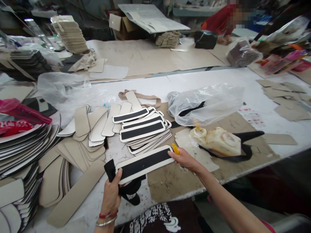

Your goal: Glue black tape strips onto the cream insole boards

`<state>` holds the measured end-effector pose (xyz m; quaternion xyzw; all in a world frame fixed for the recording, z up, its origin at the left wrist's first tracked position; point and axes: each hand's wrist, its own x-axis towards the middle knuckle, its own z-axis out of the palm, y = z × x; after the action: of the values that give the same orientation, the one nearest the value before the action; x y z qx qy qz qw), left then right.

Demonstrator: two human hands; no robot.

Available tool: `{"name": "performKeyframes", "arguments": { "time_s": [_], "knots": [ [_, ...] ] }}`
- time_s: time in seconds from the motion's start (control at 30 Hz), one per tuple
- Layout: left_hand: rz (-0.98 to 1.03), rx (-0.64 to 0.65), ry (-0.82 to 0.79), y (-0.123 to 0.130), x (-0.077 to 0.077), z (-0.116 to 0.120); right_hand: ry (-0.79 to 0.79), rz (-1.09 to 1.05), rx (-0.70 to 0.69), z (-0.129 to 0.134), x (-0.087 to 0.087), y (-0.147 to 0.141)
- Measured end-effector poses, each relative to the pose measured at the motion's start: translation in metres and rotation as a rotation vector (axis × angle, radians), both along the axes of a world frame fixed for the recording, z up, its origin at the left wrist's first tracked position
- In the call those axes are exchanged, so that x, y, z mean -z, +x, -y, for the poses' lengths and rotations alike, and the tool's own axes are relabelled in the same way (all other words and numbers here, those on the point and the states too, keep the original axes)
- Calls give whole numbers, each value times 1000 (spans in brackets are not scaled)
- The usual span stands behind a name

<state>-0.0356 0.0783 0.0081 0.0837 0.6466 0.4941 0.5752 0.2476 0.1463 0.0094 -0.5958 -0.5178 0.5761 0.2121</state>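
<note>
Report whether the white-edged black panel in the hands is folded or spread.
Spread: the panel stretches from left hand to right hand with no visible fold.

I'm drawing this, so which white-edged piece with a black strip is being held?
The frontmost white-edged piece, with the left hand gripping one end and the right hand at the other. Others lie in the pile behind it.

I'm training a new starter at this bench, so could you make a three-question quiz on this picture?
1. What colour is the small item in the right hand? A) green B) blue C) yellow
2. True or false: the left hand grips one end of the white-edged black panel.
3. Fill the gap: from the wearer's view, the stained container lies to the ____ of that panel.

Key: 1 C; 2 true; 3 right.
</note>
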Motion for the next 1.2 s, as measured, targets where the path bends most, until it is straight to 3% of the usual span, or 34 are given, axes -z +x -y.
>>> {"name": "performKeyframes", "arguments": {
  "time_s": [0.13,0.37,0.67,0.97,1.07,1.2],
  "knots": [
    [-16,-23,0,0,1,-4,-49,-20,20,-4,4,-1],
    [-36,-32,-31,5,-1,-13,-219,-176,190,-6,1,-6],
    [-73,9,-52,6,-1,-14,-92,-103,170,-6,-6,-6],
    [-23,-1,-22,8,-7,-17,-102,-34,165,-6,-11,-7],
    [-29,27,27,6,-12,-34,-66,-31,215,-24,-15,-13],
    [-95,103,81,-4,-20,-81,3,-45,383,-68,-18,-23]
  ]
}}
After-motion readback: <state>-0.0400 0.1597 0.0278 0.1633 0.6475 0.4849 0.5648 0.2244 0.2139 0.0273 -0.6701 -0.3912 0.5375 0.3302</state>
